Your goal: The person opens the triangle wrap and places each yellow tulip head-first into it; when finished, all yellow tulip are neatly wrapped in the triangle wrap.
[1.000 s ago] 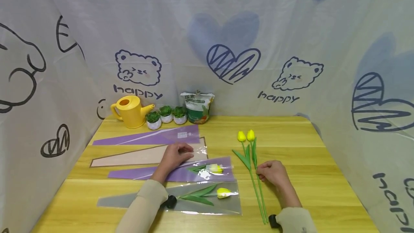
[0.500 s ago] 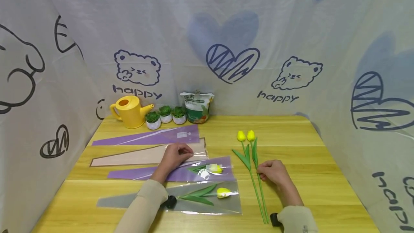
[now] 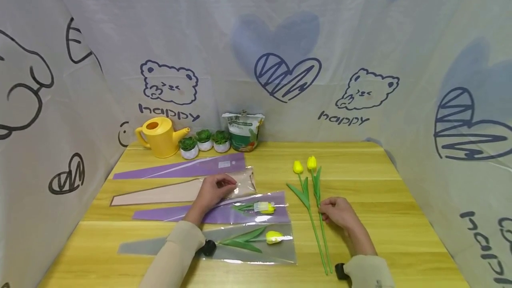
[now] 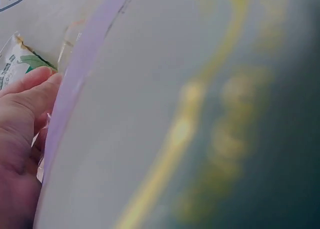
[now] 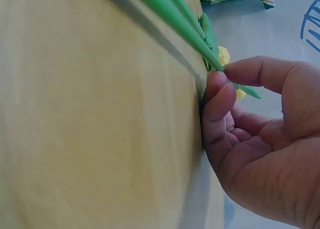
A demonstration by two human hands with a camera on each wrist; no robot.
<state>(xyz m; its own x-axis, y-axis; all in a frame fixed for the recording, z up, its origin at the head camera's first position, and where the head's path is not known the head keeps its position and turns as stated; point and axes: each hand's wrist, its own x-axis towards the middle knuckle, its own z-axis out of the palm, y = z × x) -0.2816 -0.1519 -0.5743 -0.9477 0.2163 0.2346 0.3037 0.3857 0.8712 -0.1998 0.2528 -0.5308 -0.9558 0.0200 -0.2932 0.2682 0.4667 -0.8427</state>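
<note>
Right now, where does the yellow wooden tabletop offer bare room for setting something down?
Bare wood lies right of the right hand, and behind the two yellow, green-stemmed tulips, right of the white-and-green bag. Crowded: the left side, with four tapered plastic sleeves, purple, beige and grey, backed by the yellow plastic watering can and white-potted green succulents.

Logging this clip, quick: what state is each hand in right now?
Left hand: closed, pinching the beige wrapper.
Right hand: closed, pinching the rightmost yellow tulip by its stem.
</note>
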